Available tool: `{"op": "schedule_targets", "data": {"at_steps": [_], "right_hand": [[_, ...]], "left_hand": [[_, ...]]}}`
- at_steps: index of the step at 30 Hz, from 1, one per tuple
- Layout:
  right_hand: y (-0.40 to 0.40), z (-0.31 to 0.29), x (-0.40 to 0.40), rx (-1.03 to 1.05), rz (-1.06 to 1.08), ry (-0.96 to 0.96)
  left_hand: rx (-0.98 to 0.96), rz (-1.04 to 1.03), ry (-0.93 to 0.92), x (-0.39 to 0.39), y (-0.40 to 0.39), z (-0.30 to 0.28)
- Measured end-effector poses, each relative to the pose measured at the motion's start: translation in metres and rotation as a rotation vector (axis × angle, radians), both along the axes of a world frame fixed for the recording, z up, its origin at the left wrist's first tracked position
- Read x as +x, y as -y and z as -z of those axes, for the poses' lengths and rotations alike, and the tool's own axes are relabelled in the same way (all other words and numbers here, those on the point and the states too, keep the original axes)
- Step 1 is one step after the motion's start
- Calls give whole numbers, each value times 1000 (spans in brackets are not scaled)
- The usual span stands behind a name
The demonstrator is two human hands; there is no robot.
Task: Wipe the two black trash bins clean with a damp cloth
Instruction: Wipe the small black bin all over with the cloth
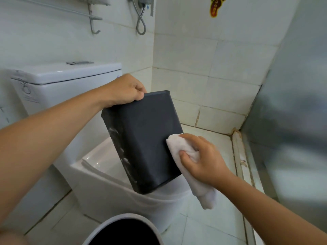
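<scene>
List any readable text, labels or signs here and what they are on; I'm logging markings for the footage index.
Nothing here can be read.
Footprint sticker on the wall: characters too blurred.
Toilet tank: dark scribbles and a small mark, illegible.
Black bin: white smears only, no label.

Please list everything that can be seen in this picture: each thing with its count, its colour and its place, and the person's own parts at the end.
Rectangular bin: one, black with white smears on its left side, held tilted over the toilet.
Cloth: one, white, against the bin's right edge.
Round bin: one, pale rim, dark inside, on the floor at the bottom edge.
Toilet: one, white, left and centre, seat raised.
Shower hose: one, grey, on the wall at the top.
Metal rack: one, grey, upper left wall.
Footprint sticker: one, red and yellow, upper right wall.
Left hand: one, grips the rectangular bin's upper corner.
Right hand: one, holds the cloth against the bin.
</scene>
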State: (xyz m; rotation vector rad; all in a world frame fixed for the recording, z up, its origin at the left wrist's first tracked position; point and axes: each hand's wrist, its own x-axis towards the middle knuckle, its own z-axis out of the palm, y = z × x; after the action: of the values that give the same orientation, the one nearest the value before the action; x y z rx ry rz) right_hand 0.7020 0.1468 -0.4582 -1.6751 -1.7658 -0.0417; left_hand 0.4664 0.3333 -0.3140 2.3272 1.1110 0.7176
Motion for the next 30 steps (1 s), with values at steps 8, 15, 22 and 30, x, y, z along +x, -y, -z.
{"op": "schedule_targets", "data": {"at_steps": [8, 15, 22, 30], "right_hand": [[-1, -22, 21, 75, 11, -85], [15, -40, -1, 135, -46, 88], [28, -45, -24, 100, -120, 195], [31, -42, -54, 101, -154, 396]], "left_hand": [[-28, 45, 159, 2, -2, 0], [-47, 150, 89, -1, -3, -6], [-345, 323, -99, -23, -3, -25], [-122, 368, -109, 8, 25, -22]]}}
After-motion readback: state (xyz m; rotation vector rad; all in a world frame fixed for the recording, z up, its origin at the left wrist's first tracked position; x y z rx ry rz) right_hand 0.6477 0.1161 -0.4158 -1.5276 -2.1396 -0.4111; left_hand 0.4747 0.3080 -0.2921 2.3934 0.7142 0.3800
